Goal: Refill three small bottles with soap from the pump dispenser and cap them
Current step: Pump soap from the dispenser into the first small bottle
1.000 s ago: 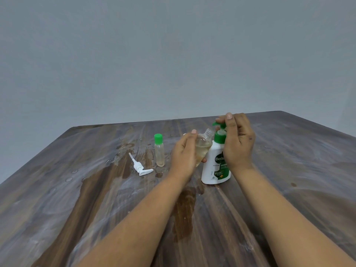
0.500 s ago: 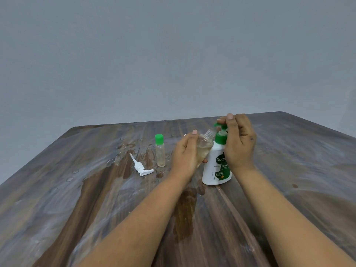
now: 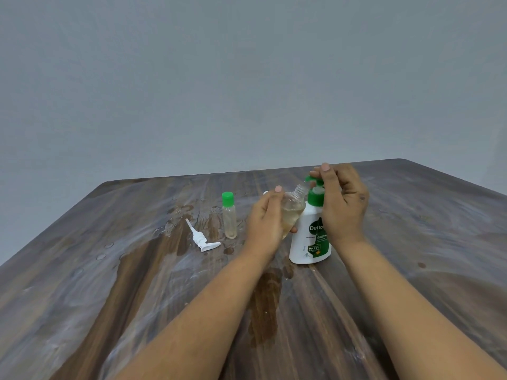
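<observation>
Head view: left hand (image 3: 264,219) grip around open bottle (image 3: 292,211), right hand (image 3: 343,204) grip on pump dispenser (image 3: 311,237).

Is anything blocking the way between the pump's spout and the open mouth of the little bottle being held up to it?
Nothing visible. The left hand tilts the small bottle with its open mouth right beside the green spout of the pump dispenser, while the right hand rests on the pump head.
</observation>
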